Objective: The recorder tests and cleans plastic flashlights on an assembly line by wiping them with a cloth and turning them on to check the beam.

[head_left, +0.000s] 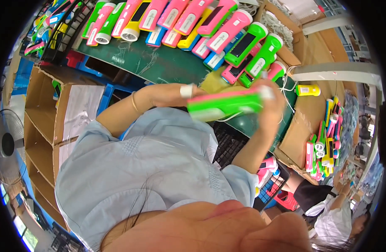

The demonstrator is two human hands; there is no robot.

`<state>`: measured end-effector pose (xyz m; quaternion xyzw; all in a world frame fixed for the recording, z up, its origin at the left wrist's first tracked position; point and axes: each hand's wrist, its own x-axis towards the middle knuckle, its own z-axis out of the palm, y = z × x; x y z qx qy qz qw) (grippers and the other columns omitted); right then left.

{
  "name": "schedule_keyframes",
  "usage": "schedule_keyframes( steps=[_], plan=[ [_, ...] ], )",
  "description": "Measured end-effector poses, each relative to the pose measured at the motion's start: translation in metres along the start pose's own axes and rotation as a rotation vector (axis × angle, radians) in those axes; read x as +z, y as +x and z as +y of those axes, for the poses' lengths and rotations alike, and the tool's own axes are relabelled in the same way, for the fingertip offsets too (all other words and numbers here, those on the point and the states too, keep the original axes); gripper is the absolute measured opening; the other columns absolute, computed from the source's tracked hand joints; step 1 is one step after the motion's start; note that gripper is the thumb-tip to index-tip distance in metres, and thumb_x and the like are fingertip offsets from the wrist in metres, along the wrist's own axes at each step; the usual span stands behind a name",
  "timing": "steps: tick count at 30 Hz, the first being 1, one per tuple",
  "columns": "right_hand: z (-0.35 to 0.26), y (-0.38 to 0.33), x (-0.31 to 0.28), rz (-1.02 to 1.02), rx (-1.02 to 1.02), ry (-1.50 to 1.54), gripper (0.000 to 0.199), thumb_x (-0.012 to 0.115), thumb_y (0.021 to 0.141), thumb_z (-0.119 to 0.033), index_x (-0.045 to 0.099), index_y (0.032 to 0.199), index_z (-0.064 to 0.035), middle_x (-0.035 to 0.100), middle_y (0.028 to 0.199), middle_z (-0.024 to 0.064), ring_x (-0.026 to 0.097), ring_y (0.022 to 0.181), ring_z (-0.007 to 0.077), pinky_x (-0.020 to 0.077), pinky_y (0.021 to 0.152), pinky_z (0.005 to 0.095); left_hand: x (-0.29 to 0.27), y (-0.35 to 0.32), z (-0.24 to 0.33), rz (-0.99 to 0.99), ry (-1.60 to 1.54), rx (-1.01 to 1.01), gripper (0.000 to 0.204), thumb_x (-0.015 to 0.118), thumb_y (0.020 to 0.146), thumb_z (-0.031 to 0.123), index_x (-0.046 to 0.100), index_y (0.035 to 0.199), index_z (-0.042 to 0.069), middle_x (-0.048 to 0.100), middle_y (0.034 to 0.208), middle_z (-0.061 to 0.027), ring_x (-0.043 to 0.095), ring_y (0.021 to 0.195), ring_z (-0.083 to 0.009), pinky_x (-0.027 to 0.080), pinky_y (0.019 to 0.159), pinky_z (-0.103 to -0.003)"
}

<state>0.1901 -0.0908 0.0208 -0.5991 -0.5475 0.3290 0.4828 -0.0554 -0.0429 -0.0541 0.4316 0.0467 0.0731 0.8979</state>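
Observation:
A green torch with a pink strip along its top [224,105] is held level in front of my chest, blurred by motion. My left hand [176,93], with a white tape band on one finger and a thin bangle on the wrist, grips its left end. My right hand [272,105] is closed round its right end, where a white tip shows. A white cord [290,80] runs close to that end. Just beyond the hands lies a green worktop [159,63].
Many pink, green, yellow and blue torches [226,29] lie in a row on the worktop. A yellow torch [308,90] and a box of torches [323,147] are at right. Cardboard shelves [41,126] and a fan [8,145] stand left. Another person [335,214] sits lower right.

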Motion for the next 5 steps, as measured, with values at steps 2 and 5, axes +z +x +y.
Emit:
schedule_keyframes(
  steps=[2,5],
  plan=[
    [0.006,0.006,0.029,-0.049,-0.036,-0.155,0.015,0.056,0.076,-0.014,0.061,0.081,-0.0008,0.055,0.063,0.0075,0.051,0.058,0.0113,0.0414,0.054,0.0284,-0.004,0.016,0.02,-0.048,0.367,-0.021,0.072,0.066,0.078,0.034,0.032,0.132,0.0,0.049,0.119,-0.0163,0.051,0.108,-0.0194,0.041,0.093,-0.033],
    [-0.007,0.001,0.052,0.142,-0.194,-0.256,0.026,0.066,0.075,-0.023,0.059,0.093,-0.005,0.061,0.08,0.0118,0.057,0.067,0.0225,0.0449,0.063,0.0298,0.029,0.031,0.042,0.182,0.25,-0.193,0.06,0.064,0.077,0.031,0.039,0.124,0.003,0.053,0.103,-0.0114,0.054,0.099,-0.0171,0.045,0.086,-0.033]
  ],
)
